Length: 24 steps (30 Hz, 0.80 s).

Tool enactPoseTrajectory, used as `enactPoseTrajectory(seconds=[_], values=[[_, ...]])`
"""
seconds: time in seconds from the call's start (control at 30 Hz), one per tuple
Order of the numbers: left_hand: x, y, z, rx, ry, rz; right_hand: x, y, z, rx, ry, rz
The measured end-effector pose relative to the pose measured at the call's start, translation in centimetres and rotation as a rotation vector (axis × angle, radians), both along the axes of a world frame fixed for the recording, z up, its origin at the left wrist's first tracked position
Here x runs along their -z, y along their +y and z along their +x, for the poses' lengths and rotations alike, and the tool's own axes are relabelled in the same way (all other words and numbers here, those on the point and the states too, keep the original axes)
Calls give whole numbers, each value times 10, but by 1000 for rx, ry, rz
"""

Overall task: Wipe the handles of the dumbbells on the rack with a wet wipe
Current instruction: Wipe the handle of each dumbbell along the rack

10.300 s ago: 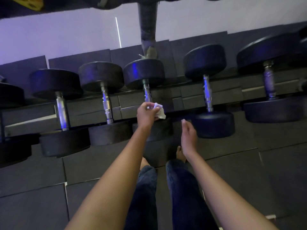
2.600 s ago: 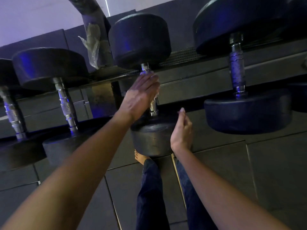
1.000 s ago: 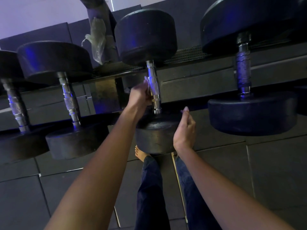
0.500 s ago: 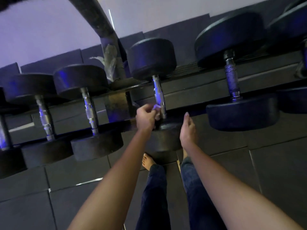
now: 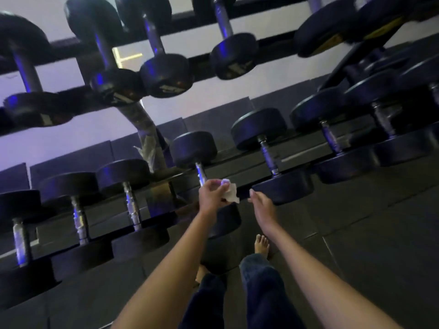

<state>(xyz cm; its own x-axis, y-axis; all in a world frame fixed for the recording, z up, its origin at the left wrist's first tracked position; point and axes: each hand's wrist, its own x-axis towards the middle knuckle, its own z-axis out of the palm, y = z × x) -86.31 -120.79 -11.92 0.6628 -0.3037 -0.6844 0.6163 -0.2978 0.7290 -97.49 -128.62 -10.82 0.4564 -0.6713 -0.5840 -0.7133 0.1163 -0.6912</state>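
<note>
Head view: left grip pinches wet wipe at frame centre, covering lower end of dumbbell handle. Right grip relaxed, holding nothing, just right of wipe. Rack post upper left; upper dumbbell row across top.

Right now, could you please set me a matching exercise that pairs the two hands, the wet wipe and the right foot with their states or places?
Things:
1. left hand
2. right hand
3. wet wipe
4. right foot

States or places:
A. stands bare on the floor
B. open, holding nothing
C. white and crumpled
D. grips the wet wipe

Pairs: 1-D, 2-B, 3-C, 4-A.
</note>
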Motion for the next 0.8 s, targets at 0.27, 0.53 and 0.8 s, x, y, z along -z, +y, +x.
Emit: enactPoseTrajectory(seconds=[0.27, 0.53, 0.8], values=[[-5, -57, -27, -34, 18, 62, -10, -69, -7, 16, 13, -131], [23, -149, -49, -152, 40, 101, 25, -167, -33, -287, 18, -199], [56, -186, -45, 35, -385, 304, 81, -217, -43, -517, 70, -273]])
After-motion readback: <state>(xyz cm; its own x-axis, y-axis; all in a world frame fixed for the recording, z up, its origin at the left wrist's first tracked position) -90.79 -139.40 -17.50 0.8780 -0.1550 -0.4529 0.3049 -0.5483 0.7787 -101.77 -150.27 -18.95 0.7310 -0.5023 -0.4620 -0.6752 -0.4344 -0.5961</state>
